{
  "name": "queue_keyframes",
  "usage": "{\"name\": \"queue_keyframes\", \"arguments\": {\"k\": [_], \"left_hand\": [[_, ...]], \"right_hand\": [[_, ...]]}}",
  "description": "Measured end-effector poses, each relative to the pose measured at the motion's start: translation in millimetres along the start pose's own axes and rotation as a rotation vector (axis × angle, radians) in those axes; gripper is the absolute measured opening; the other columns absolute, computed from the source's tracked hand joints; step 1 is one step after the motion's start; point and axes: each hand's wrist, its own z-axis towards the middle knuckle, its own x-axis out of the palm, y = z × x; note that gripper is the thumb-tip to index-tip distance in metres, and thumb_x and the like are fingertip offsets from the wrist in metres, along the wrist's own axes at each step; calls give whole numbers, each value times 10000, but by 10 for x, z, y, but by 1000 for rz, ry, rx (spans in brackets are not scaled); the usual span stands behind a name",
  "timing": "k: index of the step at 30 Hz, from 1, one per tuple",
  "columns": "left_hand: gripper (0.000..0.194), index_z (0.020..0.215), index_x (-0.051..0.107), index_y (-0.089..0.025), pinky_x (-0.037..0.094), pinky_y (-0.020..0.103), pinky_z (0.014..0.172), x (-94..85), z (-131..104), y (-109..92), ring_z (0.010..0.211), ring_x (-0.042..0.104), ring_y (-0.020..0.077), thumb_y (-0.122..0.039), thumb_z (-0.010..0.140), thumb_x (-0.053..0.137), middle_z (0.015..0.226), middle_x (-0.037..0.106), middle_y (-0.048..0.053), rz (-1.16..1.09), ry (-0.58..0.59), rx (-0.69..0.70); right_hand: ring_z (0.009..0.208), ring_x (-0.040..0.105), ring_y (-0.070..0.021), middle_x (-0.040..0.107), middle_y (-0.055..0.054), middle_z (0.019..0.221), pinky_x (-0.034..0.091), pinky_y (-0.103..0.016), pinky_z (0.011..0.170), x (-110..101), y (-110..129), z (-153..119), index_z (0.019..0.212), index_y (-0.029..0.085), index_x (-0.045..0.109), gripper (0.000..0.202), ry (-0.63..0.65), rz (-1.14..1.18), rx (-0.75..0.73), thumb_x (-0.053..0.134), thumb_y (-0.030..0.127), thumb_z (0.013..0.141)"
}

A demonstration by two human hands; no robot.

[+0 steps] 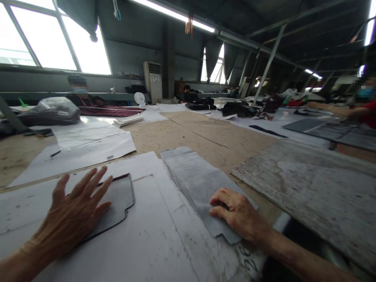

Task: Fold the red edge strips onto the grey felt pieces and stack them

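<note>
My left hand (78,205) lies flat with fingers spread on a grey fabric piece (122,199) that has a dark edge and a notched corner. White paper with drawn outlines (152,227) is under that piece. To the right, a stack of long grey fabric pieces (190,172) rests on the paper. My right hand (235,213) is on top of this stack near its closer end, its fingers curled and the thumb and forefinger tips slightly apart. Whether it pinches a layer is too small to tell.
A speckled grey board (308,188) lies at the right. Brown paper (205,129) and white sheets (96,149) are farther back. A grey plastic bag (55,109) sits at the left. People sit behind, and another person's arm (331,109) reaches in at the far right.
</note>
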Motion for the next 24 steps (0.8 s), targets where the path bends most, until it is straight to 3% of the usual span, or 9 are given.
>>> {"name": "queue_keyframes", "arguments": {"k": [3, 6, 9, 12, 19, 24], "left_hand": [[455, 1259, 402, -160, 238, 553, 999, -192, 81, -354, 1172, 423, 334, -341, 845, 456, 1324, 424, 155, -98, -47, 83], [341, 1163, 470, -139, 374, 466, 893, -348, 152, -833, 1012, 528, 269, -276, 851, 457, 1136, 573, 129, -326, -33, 156], [305, 1150, 472, -134, 434, 383, 795, -464, 269, -1280, 939, 534, 224, -194, 855, 428, 1086, 593, 101, -579, 67, 242], [328, 1183, 451, -143, 435, 385, 793, -505, 436, -1571, 950, 515, 226, -200, 863, 409, 1159, 556, 96, -709, 176, 271], [313, 1183, 462, -224, 382, 403, 845, -413, 712, -1778, 976, 479, 221, -253, 875, 418, 1189, 529, 44, -761, 343, 91], [270, 1141, 478, -253, 341, 395, 864, -435, 744, -1798, 996, 455, 203, -283, 877, 431, 1165, 531, 6, -747, 388, 41]], "right_hand": [[712, 528, -133, 568, -2, 711, 395, -240, 663, 76, -50, 33, 676, 191, 544, 89, 0, 15, -50, 552, 160, 760], [714, 502, -150, 553, -22, 702, 371, -270, 687, 128, -91, 59, 662, 182, 507, 125, 6, 20, -91, 501, 148, 782], [702, 487, -154, 541, -27, 700, 357, -282, 691, 134, -106, 82, 650, 183, 472, 140, 14, 39, -87, 471, 139, 783], [681, 483, -151, 531, -19, 681, 351, -278, 668, 102, -95, 96, 640, 190, 454, 144, 19, 85, -41, 457, 153, 779], [627, 462, -126, 505, 9, 627, 333, -257, 596, 35, -84, 102, 589, 181, 466, 166, 21, 315, 111, 483, 170, 754], [515, 432, -83, 459, 40, 589, 364, -221, 494, -133, -264, 149, 701, 151, 518, 231, 8, 615, 315, 480, 328, 845]]}}
